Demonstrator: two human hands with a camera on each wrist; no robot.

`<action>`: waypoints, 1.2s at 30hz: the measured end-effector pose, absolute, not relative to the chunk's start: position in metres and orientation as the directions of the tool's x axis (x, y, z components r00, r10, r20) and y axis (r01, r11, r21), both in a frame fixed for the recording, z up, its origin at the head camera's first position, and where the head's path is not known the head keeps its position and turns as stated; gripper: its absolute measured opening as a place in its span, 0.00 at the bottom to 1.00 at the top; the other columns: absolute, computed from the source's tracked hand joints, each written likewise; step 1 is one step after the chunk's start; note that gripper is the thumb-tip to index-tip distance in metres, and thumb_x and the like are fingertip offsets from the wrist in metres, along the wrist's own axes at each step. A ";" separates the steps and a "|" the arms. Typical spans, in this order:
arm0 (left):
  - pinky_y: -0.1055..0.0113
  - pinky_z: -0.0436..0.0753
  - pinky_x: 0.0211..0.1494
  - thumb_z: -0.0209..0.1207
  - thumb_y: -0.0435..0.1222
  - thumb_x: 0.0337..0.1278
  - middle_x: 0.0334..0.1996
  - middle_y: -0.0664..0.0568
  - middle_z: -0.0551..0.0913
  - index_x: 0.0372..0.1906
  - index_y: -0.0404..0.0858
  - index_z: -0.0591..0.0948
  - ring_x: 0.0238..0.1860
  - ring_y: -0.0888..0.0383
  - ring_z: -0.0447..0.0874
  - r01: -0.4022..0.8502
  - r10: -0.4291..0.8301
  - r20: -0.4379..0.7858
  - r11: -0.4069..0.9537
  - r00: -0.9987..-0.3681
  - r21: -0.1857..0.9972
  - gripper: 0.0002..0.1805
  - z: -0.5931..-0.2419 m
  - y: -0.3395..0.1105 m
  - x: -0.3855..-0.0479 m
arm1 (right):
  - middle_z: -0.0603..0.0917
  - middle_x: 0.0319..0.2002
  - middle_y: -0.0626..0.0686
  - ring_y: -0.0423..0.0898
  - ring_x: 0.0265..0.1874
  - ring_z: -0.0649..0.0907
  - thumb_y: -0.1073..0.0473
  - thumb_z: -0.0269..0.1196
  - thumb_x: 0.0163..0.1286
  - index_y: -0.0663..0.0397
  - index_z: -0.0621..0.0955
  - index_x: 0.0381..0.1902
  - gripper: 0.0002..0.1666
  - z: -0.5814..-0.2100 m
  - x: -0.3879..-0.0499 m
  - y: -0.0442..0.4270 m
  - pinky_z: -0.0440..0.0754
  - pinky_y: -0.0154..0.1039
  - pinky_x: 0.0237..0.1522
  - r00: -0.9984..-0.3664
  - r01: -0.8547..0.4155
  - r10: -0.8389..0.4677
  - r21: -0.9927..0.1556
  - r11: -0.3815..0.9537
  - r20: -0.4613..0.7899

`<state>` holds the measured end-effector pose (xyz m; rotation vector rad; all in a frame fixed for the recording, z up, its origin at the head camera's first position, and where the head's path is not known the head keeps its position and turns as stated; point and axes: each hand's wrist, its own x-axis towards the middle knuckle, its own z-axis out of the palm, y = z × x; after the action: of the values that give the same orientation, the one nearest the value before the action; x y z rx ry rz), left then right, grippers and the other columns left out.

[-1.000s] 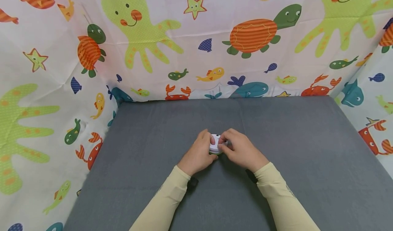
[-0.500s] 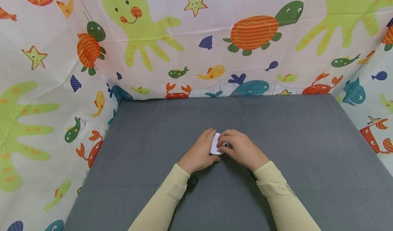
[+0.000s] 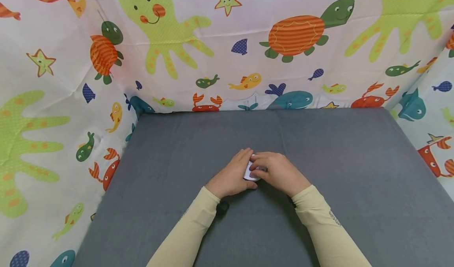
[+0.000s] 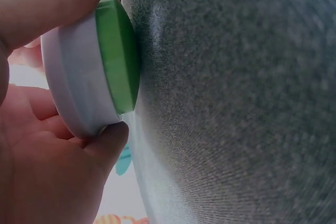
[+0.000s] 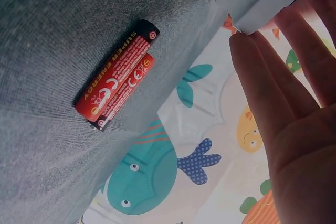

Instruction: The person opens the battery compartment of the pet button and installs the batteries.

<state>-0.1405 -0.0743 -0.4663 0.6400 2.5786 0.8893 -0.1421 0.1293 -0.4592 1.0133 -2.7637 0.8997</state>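
A round device with a white upper part and a green base stands on the grey table, green side down. My left hand grips its rim, thumb and fingers on opposite sides, as the left wrist view shows. From the right, my right hand holds its fingers and thumb curled over the white top. The right wrist view has fingertips against the white edge. Two red-and-black batteries lie side by side on the table near the right hand. In the head view they are hidden.
Grey cloth covers the table. White curtains printed with sea animals hang along its back and sides. A small black wrist camera sits under the left wrist.
The marks on the device's white top have shifted round. Both hands have moved slightly, and the right fingers now cover more of the top. The green edge no longer shows in the head view.
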 end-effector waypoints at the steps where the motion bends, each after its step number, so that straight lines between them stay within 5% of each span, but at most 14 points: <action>1: 0.48 0.57 0.89 0.77 0.42 0.63 0.89 0.46 0.51 0.88 0.38 0.54 0.91 0.48 0.44 0.304 0.514 -0.165 0.704 -0.842 0.642 0.57 -0.466 -0.074 -0.141 | 0.92 0.58 0.54 0.54 0.63 0.89 0.57 0.78 0.67 0.51 0.94 0.44 0.09 -0.459 -0.142 0.129 0.86 0.55 0.65 -0.779 -0.612 -0.574 -0.503 0.610 0.253; 12: 0.52 0.62 0.88 0.76 0.41 0.64 0.88 0.44 0.57 0.87 0.35 0.56 0.89 0.48 0.53 0.347 0.503 -0.112 0.724 -0.857 0.597 0.55 -0.467 -0.074 -0.141 | 0.92 0.54 0.52 0.52 0.62 0.89 0.57 0.79 0.67 0.52 0.93 0.44 0.10 -0.455 -0.142 0.128 0.87 0.52 0.65 -0.756 -0.639 -0.605 -0.484 0.598 0.251; 20: 0.52 0.64 0.87 0.73 0.44 0.68 0.86 0.42 0.60 0.86 0.32 0.58 0.87 0.46 0.58 0.393 0.524 -0.057 0.702 -0.850 0.594 0.52 -0.467 -0.075 -0.141 | 0.86 0.35 0.45 0.41 0.33 0.81 0.63 0.73 0.65 0.49 0.88 0.37 0.04 -0.457 -0.142 0.127 0.84 0.38 0.38 -0.701 -0.712 -0.626 -0.373 0.595 0.341; 30: 0.52 0.68 0.85 0.74 0.44 0.66 0.84 0.42 0.64 0.85 0.31 0.59 0.83 0.46 0.65 0.397 0.521 -0.054 0.709 -0.852 0.582 0.52 -0.471 -0.073 -0.141 | 0.90 0.44 0.45 0.45 0.49 0.85 0.55 0.78 0.68 0.46 0.90 0.44 0.09 -0.457 -0.140 0.131 0.89 0.47 0.54 -0.773 -0.627 -0.585 -0.439 0.644 0.246; 36: 0.53 0.69 0.85 0.76 0.42 0.64 0.83 0.43 0.64 0.85 0.32 0.59 0.82 0.47 0.65 0.390 0.518 -0.059 0.709 -0.853 0.587 0.53 -0.472 -0.073 -0.141 | 0.87 0.38 0.43 0.42 0.42 0.82 0.59 0.77 0.68 0.42 0.87 0.35 0.07 -0.456 -0.138 0.129 0.86 0.43 0.46 -0.768 -0.634 -0.592 -0.427 0.645 0.245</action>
<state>-0.1413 -0.0730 -0.4719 0.7271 2.6969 0.8530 -0.1382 0.1286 -0.4557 1.0355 -2.7735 0.7685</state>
